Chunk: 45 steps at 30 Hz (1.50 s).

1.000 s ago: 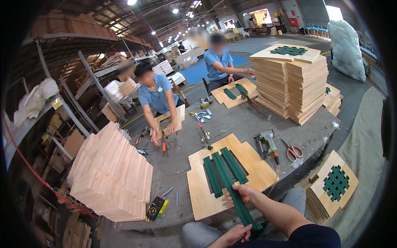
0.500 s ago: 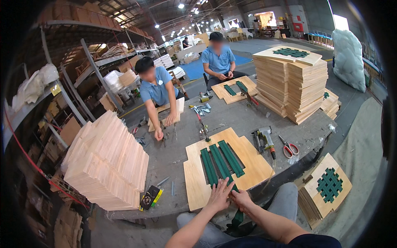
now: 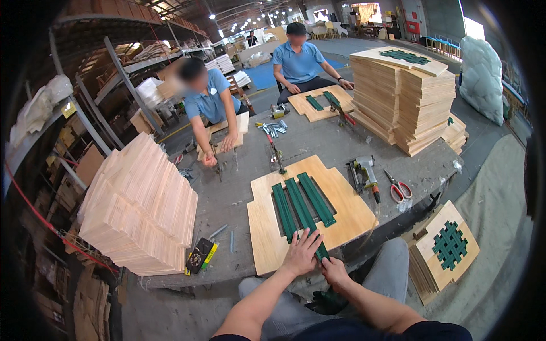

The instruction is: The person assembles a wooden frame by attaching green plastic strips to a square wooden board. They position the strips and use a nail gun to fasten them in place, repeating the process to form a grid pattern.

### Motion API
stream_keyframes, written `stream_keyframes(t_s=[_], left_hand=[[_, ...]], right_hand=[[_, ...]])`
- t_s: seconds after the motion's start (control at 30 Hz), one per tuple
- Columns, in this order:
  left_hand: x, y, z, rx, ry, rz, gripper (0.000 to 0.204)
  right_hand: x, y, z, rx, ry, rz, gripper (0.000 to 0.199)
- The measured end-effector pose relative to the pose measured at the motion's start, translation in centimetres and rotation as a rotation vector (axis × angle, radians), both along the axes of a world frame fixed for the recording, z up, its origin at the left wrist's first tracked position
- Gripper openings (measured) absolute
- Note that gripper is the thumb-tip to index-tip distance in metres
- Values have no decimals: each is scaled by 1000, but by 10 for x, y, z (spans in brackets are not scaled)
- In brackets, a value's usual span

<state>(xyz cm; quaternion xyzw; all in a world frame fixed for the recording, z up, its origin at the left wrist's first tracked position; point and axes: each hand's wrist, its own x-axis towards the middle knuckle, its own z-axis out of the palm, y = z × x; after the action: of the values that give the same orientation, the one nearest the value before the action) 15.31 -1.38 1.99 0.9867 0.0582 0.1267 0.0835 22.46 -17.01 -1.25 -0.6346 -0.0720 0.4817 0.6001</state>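
A light wooden panel (image 3: 354, 211) with stepped corners lies at the table's near edge. Three green webbing straps (image 3: 299, 202) run lengthwise across its cut-out. My left hand (image 3: 301, 253) presses flat on the panel's near edge, fingers spread, over the lower end of the middle strap. Just right of it, my right hand (image 3: 336, 273) has its fingers closed on that strap's loose end, below the panel's edge. More green webbing (image 3: 327, 300) hangs bunched over my lap; its exact path is partly hidden by my hands.
A staple gun (image 3: 364, 176) and red-handled scissors (image 3: 399, 187) lie right of the panel. Tall wood stacks stand left (image 3: 139, 210) and back right (image 3: 398, 102). Finished woven panels (image 3: 449, 247) sit low at right. A tape measure (image 3: 200, 254) lies left. Two co-workers sit across the table.
My view has shifted slightly. My right hand has drawn the strap end down tighter, while my left hand stays on the panel edge. The far co-worker has reached an arm toward the tall stack.
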Motion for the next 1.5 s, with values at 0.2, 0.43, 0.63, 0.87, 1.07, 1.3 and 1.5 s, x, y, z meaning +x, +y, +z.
stream_keyframes(t_s=[0.2, 0.43, 0.63, 0.87, 1.07, 1.3, 1.5], left_hand=[[0, 2, -3, 66, 29, -38, 77], [0, 3, -9, 93, 4, -68, 77], [0, 1, -16, 63, -58, -97, 74], [0, 5, -20, 116, -54, -98, 73], [5, 2, -15, 135, -24, -90, 66], [2, 4, -19, 119, -79, -96, 69], [2, 2, -17, 123, -73, -97, 67]], right_hand=[[2, -5, 5, 55, -113, 10, 29], [2, -11, 17, 4, -70, 51, 29], [-1, -19, 20, -12, -95, 47, 32], [-3, -21, 18, -19, -118, 40, 33], [3, -25, 13, -28, -145, 59, 32], [3, -28, 17, -49, -78, 80, 33], [2, -28, 8, -54, -153, 82, 33]])
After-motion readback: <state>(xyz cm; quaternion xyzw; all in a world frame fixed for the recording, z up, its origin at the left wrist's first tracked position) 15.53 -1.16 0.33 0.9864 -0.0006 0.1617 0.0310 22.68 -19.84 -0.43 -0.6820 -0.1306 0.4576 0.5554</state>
